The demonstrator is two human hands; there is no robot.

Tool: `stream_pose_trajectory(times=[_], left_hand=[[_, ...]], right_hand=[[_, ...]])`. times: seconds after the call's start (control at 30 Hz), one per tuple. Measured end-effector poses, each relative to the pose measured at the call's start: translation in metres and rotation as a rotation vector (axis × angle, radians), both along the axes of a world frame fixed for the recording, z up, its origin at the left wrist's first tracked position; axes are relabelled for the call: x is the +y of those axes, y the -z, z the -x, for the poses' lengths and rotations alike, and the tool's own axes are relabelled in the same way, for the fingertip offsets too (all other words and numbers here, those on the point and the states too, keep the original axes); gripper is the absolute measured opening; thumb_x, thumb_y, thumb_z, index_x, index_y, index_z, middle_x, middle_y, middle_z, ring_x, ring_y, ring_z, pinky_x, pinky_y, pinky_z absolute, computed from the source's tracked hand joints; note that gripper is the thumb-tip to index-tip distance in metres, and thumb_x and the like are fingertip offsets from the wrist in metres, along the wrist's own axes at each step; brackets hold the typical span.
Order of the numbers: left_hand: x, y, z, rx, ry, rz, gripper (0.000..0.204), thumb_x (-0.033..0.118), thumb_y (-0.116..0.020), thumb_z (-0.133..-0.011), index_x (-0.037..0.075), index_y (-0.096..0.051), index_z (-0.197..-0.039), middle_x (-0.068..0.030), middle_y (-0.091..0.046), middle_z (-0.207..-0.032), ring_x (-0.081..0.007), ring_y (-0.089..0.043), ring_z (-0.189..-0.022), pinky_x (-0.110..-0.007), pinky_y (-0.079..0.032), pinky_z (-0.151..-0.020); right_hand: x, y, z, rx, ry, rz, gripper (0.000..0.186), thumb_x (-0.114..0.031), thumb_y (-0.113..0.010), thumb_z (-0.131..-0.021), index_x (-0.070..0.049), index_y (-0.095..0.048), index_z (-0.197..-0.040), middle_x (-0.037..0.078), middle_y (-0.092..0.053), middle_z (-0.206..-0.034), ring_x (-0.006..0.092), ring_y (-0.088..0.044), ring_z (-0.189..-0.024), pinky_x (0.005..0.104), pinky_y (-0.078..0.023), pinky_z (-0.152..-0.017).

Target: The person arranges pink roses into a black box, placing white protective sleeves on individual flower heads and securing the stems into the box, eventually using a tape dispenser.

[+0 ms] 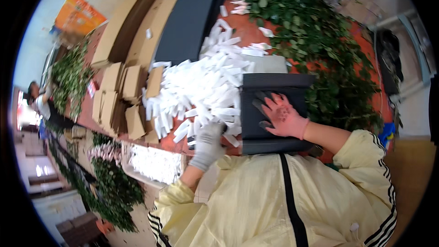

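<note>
head view: down past a pale yellow jacket (256, 201) onto a red tabletop (240, 22).
black ribbed sheet (250, 130): flat on the tabletop, just in front of the jacket, one long flap along its far edge, another along its near edge.
right hand (284, 118): pink-gloved, resting on the black ribbed sheet, fingers spread apart.
left hand (208, 146): whitish-gloved, left of the black ribbed sheet, at the near edge of the white strips (201, 77); blurred, any grip impossible to tell.
white strips: loose heap, left of the black ribbed sheet and beyond it.
dark panel (190, 23): beyond the black ribbed sheet, to the left.
cardboard pieces (121, 27): stacked, well left of the black ribbed sheet.
leafy stems (315, 23): green pile, right of the black ribbed sheet and beyond it.
person (43, 105): far left of the black ribbed sheet.
</note>
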State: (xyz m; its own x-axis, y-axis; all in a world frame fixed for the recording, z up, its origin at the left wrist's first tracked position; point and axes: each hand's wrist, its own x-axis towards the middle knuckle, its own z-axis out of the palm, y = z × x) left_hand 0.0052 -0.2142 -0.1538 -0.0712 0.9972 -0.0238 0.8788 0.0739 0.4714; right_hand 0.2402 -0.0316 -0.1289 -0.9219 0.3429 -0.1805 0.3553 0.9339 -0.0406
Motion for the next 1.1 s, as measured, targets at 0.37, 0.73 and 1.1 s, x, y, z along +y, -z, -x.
stream_pose_trajectory(times=[0.37, 0.73, 1.1], left_hand=[[0.008, 0.016, 0.069, 0.079, -0.138, -0.007, 0.047, 0.013, -0.068, -0.068, 0.008, -0.060, -0.115, -0.0113, -0.064, -0.110, -0.0297, -0.061, -0.103, -0.040, -0.049, -0.088], [-0.102, 0.045, 0.249, 0.401, -1.304, 0.183, 0.079, 0.049, -0.071, -0.073, 0.007, -0.047, -0.135, -0.0184, -0.061, -0.124, -0.0339, -0.061, -0.111, -0.043, -0.049, -0.094], [-0.062, -0.032, 0.104, -0.728, -0.847, -0.793, 0.030, 0.024, -0.057, -0.097, -0.004, -0.062, -0.108, -0.0091, -0.064, -0.091, -0.0140, -0.056, -0.080, -0.030, -0.047, -0.069]], right_hand=[[0.000, -0.009, 0.007, -0.018, 0.057, 0.154, 0.073, -0.042, -0.065, -0.081, 0.006, -0.047, -0.134, 0.029, -0.037, -0.143, 0.0472, -0.027, -0.138, 0.0552, -0.019, -0.116], [0.002, 0.001, 0.002, -0.100, 0.038, 0.034, 0.074, -0.047, -0.063, -0.082, 0.002, -0.048, -0.135, 0.025, -0.037, -0.146, 0.0451, -0.028, -0.138, 0.0540, -0.018, -0.116], [0.013, -0.003, -0.015, 0.348, 0.051, 0.247, 0.073, -0.037, -0.069, -0.085, -0.009, -0.039, -0.145, 0.018, -0.041, -0.146, 0.0366, -0.034, -0.139, 0.0478, -0.025, -0.116]])
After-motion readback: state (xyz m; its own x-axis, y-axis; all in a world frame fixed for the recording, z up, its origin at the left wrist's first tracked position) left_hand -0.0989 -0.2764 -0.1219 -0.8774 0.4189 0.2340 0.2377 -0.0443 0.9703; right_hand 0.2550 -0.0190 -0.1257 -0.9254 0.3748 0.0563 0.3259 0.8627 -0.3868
